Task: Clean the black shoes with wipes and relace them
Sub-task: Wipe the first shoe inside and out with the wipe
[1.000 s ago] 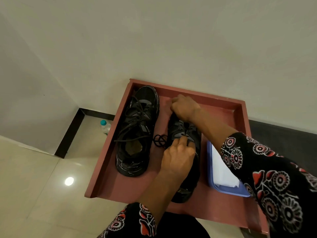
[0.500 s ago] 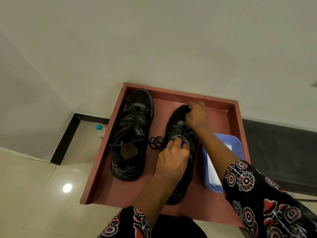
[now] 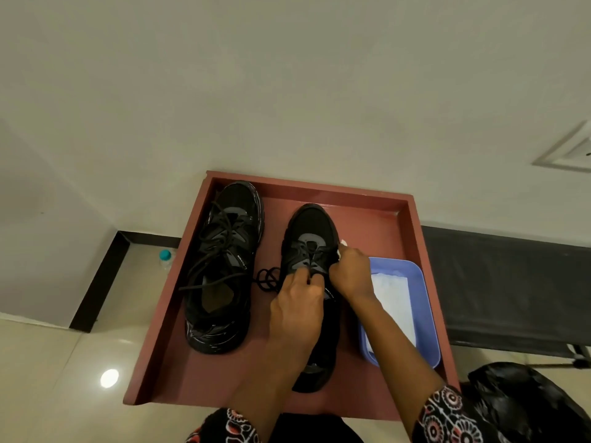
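The left hand [image 3: 295,310] pinches the thin black lace [image 3: 315,273] at the upper eyelets of the right-hand black mesh trainer [image 3: 311,247], its fingers curled over the tongue. The right hand [image 3: 351,273], just beside it and touching that shoe's outer edge, is closed round a scrap of white wipe [image 3: 342,243] that peeks past its knuckles; whether it also holds lace cannot be told. Both hands meet over the lacing, with the left one nearer the loose end: a coil of spare black lace [image 3: 268,279] lies just outward of the left fingers, between the two shoes. The worked shoe runs lengthwise away from the person, toe toward the wall, so the lacing likely proceeds heelward, toward the wrists.

Further left stands the second black trainer [image 3: 224,266], parallel, laces slack; small white lettering on its side is too tiny to read. Right of the grip sits a shallow blue plastic tub [image 3: 428,302] of white wipes [image 3: 391,295]. Everything rests on a reddish-brown wooden tray [image 3: 367,206].
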